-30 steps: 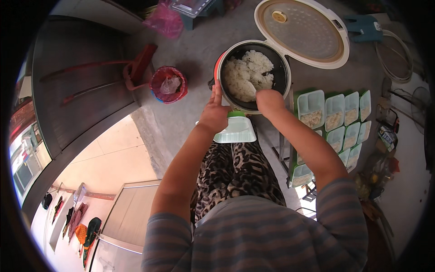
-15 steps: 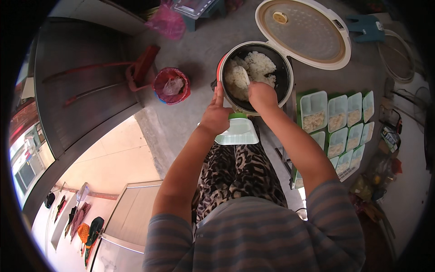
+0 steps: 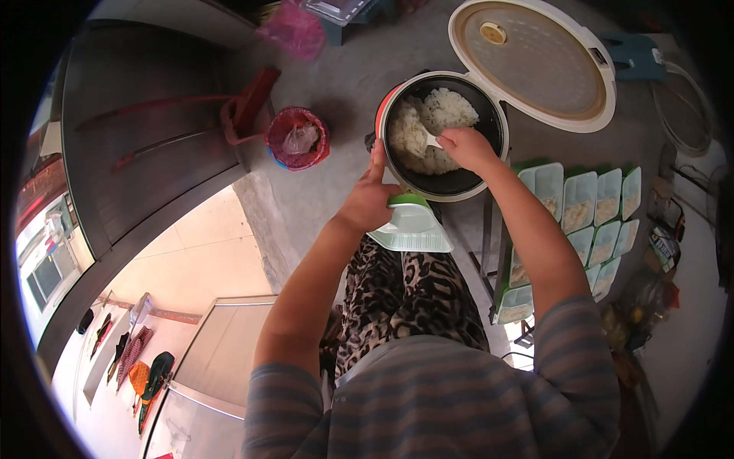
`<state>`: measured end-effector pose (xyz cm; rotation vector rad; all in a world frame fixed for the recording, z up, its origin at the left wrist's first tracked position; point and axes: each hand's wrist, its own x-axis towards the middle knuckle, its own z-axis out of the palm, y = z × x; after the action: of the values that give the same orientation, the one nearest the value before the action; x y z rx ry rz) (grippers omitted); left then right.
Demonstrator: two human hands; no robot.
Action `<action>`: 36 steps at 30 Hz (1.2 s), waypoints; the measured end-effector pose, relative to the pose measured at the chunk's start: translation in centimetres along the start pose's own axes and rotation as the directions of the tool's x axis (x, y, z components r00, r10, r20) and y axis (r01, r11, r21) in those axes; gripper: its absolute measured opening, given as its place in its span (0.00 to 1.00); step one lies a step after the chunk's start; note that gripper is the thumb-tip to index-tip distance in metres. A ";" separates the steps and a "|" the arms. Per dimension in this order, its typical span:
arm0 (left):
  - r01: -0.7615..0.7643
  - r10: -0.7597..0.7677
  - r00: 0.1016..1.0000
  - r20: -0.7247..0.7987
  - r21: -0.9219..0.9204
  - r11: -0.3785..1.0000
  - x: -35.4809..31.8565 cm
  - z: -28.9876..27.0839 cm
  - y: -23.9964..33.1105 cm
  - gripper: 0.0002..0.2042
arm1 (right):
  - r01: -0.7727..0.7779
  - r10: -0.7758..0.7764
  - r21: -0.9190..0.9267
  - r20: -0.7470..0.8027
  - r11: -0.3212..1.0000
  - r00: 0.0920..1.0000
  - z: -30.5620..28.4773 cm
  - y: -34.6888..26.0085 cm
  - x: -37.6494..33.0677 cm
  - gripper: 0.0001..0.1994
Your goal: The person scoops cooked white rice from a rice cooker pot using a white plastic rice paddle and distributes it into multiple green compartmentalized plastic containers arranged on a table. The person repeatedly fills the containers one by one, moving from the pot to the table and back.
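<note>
My right hand point(image 3: 468, 149) grips the handle of a white rice paddle point(image 3: 432, 141). The blade meets the cooked rice point(image 3: 451, 109) inside a round rice cooker point(image 3: 494, 126), whose dark inner pot shows around the rice. In my left hand point(image 3: 365, 200) is a pale, green-edged compartment food tray point(image 3: 419, 231), held tilted just below the cooker. The thumb lies over the tray's edge while the outstretched fingers reach up to the cooker's left rim. No rice shows in the visible part of this tray. Hinged back, the cooker's lid point(image 3: 539, 65) stands open at upper right.
On the right, several compartment trays point(image 3: 579, 203) with rice stand in rows on a stand. A red-lined bin point(image 3: 313, 153) sits on the floor to the left, near a red chair-like frame point(image 3: 252, 103). A pink plastic bag point(image 3: 294, 30) lies farther back.
My right hand has drawn the paddle rightward in the rice, baring more of its white handle. The tray in my left hand is tilted more. The whole view has shifted slightly.
</note>
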<state>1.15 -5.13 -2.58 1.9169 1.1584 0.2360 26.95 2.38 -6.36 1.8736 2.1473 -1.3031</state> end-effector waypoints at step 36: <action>0.094 -0.671 0.729 0.134 -0.991 -0.096 -2.9 -1.3 7.1 0.21 | 0.220 -0.254 -0.134 -0.642 0.966 0.724 -6.5 -3.6 -14.5 0.08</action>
<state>3.30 -8.13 4.24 0.0870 1.2238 0.9039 31.37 -5.53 7.23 2.3542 2.7820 -0.6191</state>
